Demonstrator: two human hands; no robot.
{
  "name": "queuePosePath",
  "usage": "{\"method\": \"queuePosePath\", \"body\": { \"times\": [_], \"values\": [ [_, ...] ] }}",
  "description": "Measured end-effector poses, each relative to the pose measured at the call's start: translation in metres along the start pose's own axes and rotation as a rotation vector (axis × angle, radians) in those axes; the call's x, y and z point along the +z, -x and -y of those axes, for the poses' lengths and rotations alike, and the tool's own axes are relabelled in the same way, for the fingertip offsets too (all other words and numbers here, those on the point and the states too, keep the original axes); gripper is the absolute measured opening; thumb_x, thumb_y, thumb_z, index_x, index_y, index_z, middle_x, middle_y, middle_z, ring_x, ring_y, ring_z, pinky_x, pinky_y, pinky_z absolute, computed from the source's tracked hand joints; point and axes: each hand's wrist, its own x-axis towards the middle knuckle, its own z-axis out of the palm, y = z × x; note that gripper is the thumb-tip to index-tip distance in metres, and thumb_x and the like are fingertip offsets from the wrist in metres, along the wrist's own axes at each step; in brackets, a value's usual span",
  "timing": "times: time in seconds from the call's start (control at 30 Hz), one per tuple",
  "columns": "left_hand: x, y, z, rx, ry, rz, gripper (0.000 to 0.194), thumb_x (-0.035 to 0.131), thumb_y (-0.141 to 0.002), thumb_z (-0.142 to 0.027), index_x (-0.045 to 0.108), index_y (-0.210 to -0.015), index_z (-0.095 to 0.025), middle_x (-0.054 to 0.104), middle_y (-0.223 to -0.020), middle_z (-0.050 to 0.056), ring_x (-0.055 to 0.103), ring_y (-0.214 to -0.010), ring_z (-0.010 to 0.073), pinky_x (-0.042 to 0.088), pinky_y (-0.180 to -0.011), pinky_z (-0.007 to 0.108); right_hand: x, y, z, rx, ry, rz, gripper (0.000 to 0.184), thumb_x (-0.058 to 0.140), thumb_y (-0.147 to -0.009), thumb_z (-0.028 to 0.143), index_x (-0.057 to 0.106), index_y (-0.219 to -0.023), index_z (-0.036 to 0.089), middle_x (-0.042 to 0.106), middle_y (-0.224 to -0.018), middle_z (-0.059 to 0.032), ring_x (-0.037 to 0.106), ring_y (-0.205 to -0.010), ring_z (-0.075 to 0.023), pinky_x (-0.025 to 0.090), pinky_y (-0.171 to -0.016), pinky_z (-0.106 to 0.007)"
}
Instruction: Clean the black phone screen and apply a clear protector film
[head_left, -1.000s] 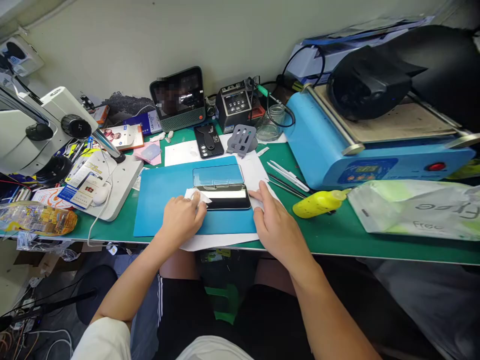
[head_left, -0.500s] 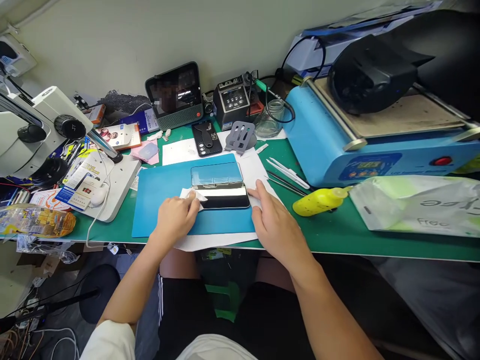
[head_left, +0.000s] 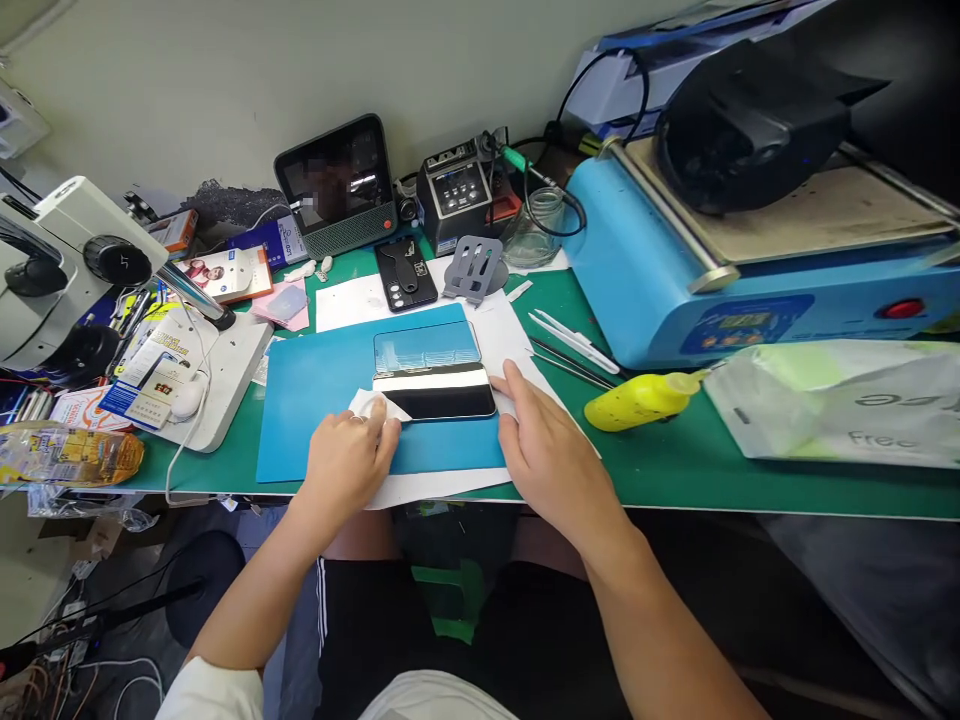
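Observation:
A black phone point(head_left: 439, 396) lies screen-up on a blue mat point(head_left: 315, 395), with a clear screen protector point(head_left: 426, 347) just behind it. My left hand point(head_left: 346, 460) is closed on a white wipe point(head_left: 373, 405) pressed at the phone's left end. Resting at the phone's right end, my right hand point(head_left: 541, 445) has its fingers stretched out and steadies the edge.
A microscope point(head_left: 71, 265) stands at the left over a white base. A blue machine point(head_left: 742, 270) fills the right back. A yellow bottle point(head_left: 637, 400), tweezers point(head_left: 574, 345), a plastic bag point(head_left: 840, 400), a soldering station point(head_left: 456, 195) and a small screen point(head_left: 337, 185) lie around.
My left hand has slid the wipe slightly left along the phone's end. The right hand has stayed at the right edge. The camera has tilted a little.

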Motion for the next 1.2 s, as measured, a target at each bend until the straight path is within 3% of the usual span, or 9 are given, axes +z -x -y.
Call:
{"method": "queuePosePath", "body": {
  "times": [0.27, 0.4, 0.57, 0.67, 0.8, 0.9, 1.0, 1.1, 1.2],
  "values": [
    [-0.004, -0.022, -0.015, 0.181, 0.089, -0.034, 0.053, 0.034, -0.113, -0.053, 0.059, -0.145, -0.019, 0.079, -0.098, 0.011, 0.075, -0.098, 0.0294, 0.050, -0.079, 0.037, -0.001, -0.001, 0.000, -0.025, 0.013, -0.013, 0.062, 0.035, -0.108, 0.022, 0.025, -0.168, 0.016, 0.063, -0.150, -0.0187, 0.061, -0.139, -0.0312, 0.056, -0.112, -0.052],
    [-0.007, -0.033, -0.030, 0.264, 0.100, -0.048, 0.066, 0.041, -0.109, -0.061, 0.054, -0.149, -0.010, 0.080, -0.102, 0.014, 0.074, -0.107, 0.0321, 0.051, -0.086, 0.039, -0.001, -0.001, 0.000, -0.016, 0.000, -0.007, 0.063, 0.033, -0.108, 0.021, 0.021, -0.170, 0.019, 0.066, -0.147, -0.0176, 0.063, -0.137, -0.0309, 0.057, -0.111, -0.052],
    [-0.006, -0.033, -0.057, 0.336, 0.057, -0.047, 0.079, 0.046, -0.105, -0.067, 0.050, -0.152, -0.003, 0.079, -0.103, 0.018, 0.074, -0.104, 0.0329, 0.051, -0.087, 0.041, 0.000, 0.001, -0.003, 0.005, -0.035, 0.007, 0.064, 0.033, -0.108, 0.021, 0.018, -0.171, 0.021, 0.065, -0.148, -0.0164, 0.062, -0.138, -0.0301, 0.056, -0.112, -0.052],
    [-0.006, -0.031, -0.067, 0.375, 0.045, -0.068, 0.072, 0.047, -0.107, -0.061, 0.051, -0.149, -0.003, 0.079, -0.099, 0.018, 0.073, -0.104, 0.0322, 0.051, -0.084, 0.039, 0.001, 0.002, -0.005, 0.001, -0.052, 0.001, 0.065, 0.032, -0.108, 0.020, 0.017, -0.171, 0.022, 0.064, -0.150, -0.0158, 0.061, -0.140, -0.0295, 0.054, -0.113, -0.053],
    [-0.009, -0.034, -0.072, 0.418, 0.012, -0.080, 0.051, 0.046, -0.111, -0.038, 0.053, -0.147, -0.004, 0.079, -0.097, 0.016, 0.074, -0.099, 0.0305, 0.050, -0.081, 0.038, 0.003, 0.004, -0.008, 0.018, -0.081, 0.003, 0.063, 0.030, -0.108, 0.020, 0.019, -0.171, 0.021, 0.062, -0.153, -0.0162, 0.057, -0.145, -0.0287, 0.053, -0.115, -0.052],
    [-0.013, -0.042, -0.076, 0.442, -0.006, -0.069, 0.046, 0.045, -0.108, -0.025, 0.051, -0.149, -0.004, 0.079, -0.097, 0.016, 0.075, -0.099, 0.0307, 0.050, -0.081, 0.039, 0.003, 0.004, -0.008, 0.051, -0.116, -0.009, 0.063, 0.030, -0.108, 0.021, 0.021, -0.170, 0.018, 0.057, -0.157, -0.0178, 0.055, -0.147, -0.0286, 0.053, -0.116, -0.051],
    [-0.017, -0.055, -0.083, 0.440, 0.001, -0.088, 0.040, 0.045, -0.106, -0.024, 0.061, -0.136, -0.003, 0.078, -0.094, 0.018, 0.075, -0.097, 0.0312, 0.051, -0.081, 0.039, 0.004, 0.003, -0.009, 0.088, -0.143, -0.030, 0.062, 0.031, -0.107, 0.022, 0.025, -0.168, 0.016, 0.056, -0.158, -0.0196, 0.054, -0.148, -0.0294, 0.053, -0.116, -0.051],
    [-0.018, -0.065, -0.091, 0.441, 0.007, -0.099, 0.033, 0.043, -0.107, -0.022, 0.068, -0.120, -0.005, 0.077, -0.093, 0.019, 0.076, -0.094, 0.0297, 0.050, -0.081, 0.038, 0.004, 0.002, -0.011, 0.119, -0.163, -0.042, 0.061, 0.032, -0.106, 0.024, 0.029, -0.167, 0.014, 0.064, -0.150, -0.0205, 0.059, -0.142, -0.0305, 0.055, -0.113, -0.052],
    [-0.015, -0.064, -0.092, 0.430, -0.006, -0.136, 0.036, 0.043, -0.108, -0.025, 0.066, -0.127, -0.004, 0.078, -0.094, 0.019, 0.076, -0.094, 0.0294, 0.049, -0.082, 0.038, 0.005, 0.001, -0.012, 0.112, -0.165, -0.042, 0.062, 0.032, -0.105, 0.023, 0.030, -0.166, 0.016, 0.068, -0.145, -0.0183, 0.062, -0.139, -0.0301, 0.055, -0.112, -0.053]
  ]
}}
